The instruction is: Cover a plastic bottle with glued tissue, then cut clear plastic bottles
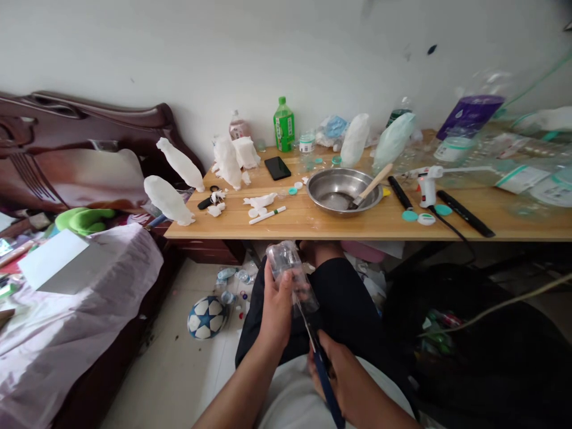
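My left hand [277,298] is wrapped round a clear plastic bottle piece [286,256], holding it tilted above my lap. My right hand [337,363] grips a cutting tool [324,378] with a long dark blue handle. Its thin metal blade reaches up to the lower edge of the clear plastic, close to my left fingers. Whether the tool is a knife or scissors cannot be made out. Both hands are below the front edge of the wooden table [214,229].
A steel bowl [322,193] with a brush [375,186] stands on the table. Around it are a glue gun [428,187], a phone [277,168], a green bottle [284,126], a marker [267,215] and several white wrapped shapes [179,164]. A ball [207,317] lies on the floor.
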`<control>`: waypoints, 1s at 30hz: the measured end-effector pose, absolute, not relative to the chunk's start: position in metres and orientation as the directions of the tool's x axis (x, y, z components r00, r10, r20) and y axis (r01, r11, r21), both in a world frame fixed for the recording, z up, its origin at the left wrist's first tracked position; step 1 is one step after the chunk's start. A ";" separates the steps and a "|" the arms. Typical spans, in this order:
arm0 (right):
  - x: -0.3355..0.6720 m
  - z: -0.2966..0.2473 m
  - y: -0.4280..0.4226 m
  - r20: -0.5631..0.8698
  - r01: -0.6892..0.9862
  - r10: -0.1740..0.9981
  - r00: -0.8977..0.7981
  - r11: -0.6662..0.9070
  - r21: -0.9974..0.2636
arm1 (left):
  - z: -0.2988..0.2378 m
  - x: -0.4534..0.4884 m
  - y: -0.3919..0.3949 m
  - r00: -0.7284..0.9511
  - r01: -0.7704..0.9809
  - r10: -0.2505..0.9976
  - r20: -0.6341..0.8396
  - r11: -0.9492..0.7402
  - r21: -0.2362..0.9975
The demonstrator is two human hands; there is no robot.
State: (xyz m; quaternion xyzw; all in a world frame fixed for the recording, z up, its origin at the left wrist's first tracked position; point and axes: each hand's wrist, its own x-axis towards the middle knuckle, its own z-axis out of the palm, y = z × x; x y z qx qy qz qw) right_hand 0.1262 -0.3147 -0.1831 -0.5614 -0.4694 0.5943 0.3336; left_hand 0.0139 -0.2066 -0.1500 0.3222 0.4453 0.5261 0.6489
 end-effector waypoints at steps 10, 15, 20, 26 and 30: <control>0.120 -0.185 -0.314 -0.387 0.068 0.905 -0.176 -0.381 -0.922 | -0.145 0.020 -0.209 0.022 -0.467 0.953 -0.302 0.277 0.840; 0.119 -0.187 -0.314 -0.403 0.027 0.901 -0.160 -0.404 -0.914 | -0.142 0.021 -0.210 0.058 -0.500 0.944 -0.326 0.310 0.809; 0.121 -0.189 -0.313 -0.408 0.037 0.902 -0.144 -0.407 -0.913 | -0.142 0.021 -0.209 0.077 -0.506 0.935 -0.345 0.335 0.795; 0.122 -0.191 -0.312 -0.405 0.079 0.903 -0.142 -0.398 -0.914 | -0.142 0.016 -0.209 0.091 -0.515 0.937 -0.336 0.333 0.790; 0.124 -0.192 -0.315 -0.389 0.103 0.910 -0.143 -0.377 -0.920 | -0.142 0.013 -0.209 0.083 -0.500 0.944 -0.321 0.318 0.806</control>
